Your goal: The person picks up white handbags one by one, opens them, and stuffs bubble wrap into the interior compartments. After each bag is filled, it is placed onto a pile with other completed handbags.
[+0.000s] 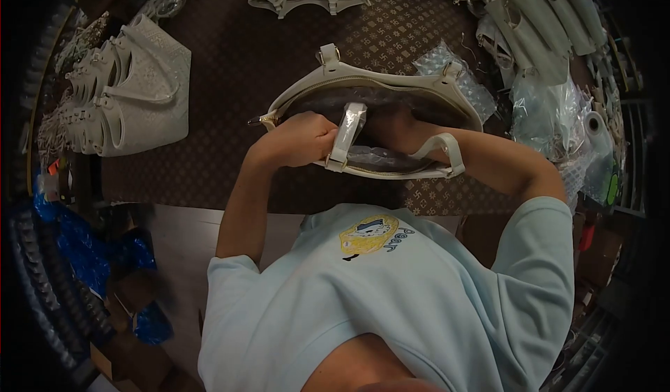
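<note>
My left hand [301,139] is clenched on the near rim of the open cream handbag [419,88], beside its plastic-wrapped strap [347,135]. My right hand [394,132] is inside the bag; I cannot tell its grip. The bag lies at the near edge of the patterned table [230,78]. Stacked bags [132,88] lie well apart to the left, wrapped parts [551,106] near to the right.

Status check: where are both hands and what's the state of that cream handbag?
Left hand gripping the wrapped handle at the rim. Right hand down inside the open cream handbag, fingers hidden. Bag stack and wrapped parts lie clear on the table.
</note>
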### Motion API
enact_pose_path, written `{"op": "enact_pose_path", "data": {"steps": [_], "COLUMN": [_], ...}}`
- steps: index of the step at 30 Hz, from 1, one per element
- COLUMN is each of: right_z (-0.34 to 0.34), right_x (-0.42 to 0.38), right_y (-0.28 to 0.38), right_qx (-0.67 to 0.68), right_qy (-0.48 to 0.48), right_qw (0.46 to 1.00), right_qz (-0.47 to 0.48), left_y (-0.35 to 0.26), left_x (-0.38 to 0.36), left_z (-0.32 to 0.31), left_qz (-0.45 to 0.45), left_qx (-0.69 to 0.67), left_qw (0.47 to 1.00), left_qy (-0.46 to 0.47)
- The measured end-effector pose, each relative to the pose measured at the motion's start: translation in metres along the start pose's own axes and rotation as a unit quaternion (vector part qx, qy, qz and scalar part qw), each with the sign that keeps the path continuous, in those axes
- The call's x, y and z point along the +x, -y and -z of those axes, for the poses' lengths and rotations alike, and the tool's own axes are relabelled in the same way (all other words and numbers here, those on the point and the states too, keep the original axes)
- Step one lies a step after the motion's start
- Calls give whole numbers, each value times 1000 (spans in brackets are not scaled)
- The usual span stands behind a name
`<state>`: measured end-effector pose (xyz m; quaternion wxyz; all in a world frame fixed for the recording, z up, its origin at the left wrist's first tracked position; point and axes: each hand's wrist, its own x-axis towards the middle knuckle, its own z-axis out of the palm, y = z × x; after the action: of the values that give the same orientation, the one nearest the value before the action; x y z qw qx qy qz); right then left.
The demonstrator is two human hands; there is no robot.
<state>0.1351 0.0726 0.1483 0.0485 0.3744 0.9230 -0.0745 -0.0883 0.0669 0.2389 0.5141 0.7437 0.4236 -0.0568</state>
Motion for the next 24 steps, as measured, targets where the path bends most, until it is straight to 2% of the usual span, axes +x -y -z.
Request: {"op": "enact_pose_path", "data": {"steps": [1,2,3,4,5,6,7,8,9,10,11,12,13,14,15,16,17,19,20,21,22,23,24], "right_z": [-13,-6,8,18,28,35,29,23,2,-16,-17,-17,-17,-7,13,32,46,73,89,105,111,109,107], "right_x": [1,8,20,19,18,4,0,-5,-3,-4,-4,-5,-6,-6,-4,-3,-2,-3,-8,-16,-22,-26,-31], "right_y": [-8,-22,-41,-42,-43,-28,-26,-24,-28,-31,-26,-20,-13,-8,-4,-1,-1,-1,1,3,4,-1,-12], "right_qx": [4,5,246,360,451,436,412,383,222,53,58,128,197,196,215,234,232,351,352,438,520,521,590], "right_qy": [-72,-74,-6,8,60,183,237,282,249,205,196,126,58,59,75,91,93,155,153,180,206,206,236], "right_qw": [997,997,920,827,702,835,870,879,940,963,965,983,976,976,970,963,963,916,916,867,806,805,740], "right_qz": [25,21,307,432,548,282,134,-20,77,168,161,46,-71,-75,-86,-96,-99,-117,-118,-157,-194,-195,-222], "left_y": [3,5,6,8,8,7,4,1,-1,-4,-7,-10,-7,-7,-8,-9,-10,-12,-13,-13,-8,-4,-1], "left_x": [-1,-1,-2,-4,-5,-5,-5,-3,-1,-2,-4,-4,-4,-4,-4,-3,-4,-8,-10,-16,-16,-12,-9], "left_z": [0,-1,-1,-2,-3,-5,-6,-6,-5,-5,-5,-4,-5,-8,-13,-17,-19,-21,-19,-10,-7,-4,-4], "left_qz": [3,5,5,-4,-13,-11,-11,-14,9,9,18,26,24,20,-45,-106,-109,-269,-345,-314,-313,-321,-325], "left_qx": [-33,-67,-64,-57,-50,-48,-12,25,4,12,17,19,-14,-13,-89,-165,-167,-295,-353,-329,-329,-214,-97], "left_qw": [998,993,993,993,992,993,997,999,1000,1000,1000,999,1000,1000,982,934,934,880,838,883,883,916,935], "left_qy": [-48,-98,-96,-105,-116,-112,-74,-38,0,7,10,10,-15,-13,-158,-298,-296,-256,-233,-120,-119,-114,-108]}}
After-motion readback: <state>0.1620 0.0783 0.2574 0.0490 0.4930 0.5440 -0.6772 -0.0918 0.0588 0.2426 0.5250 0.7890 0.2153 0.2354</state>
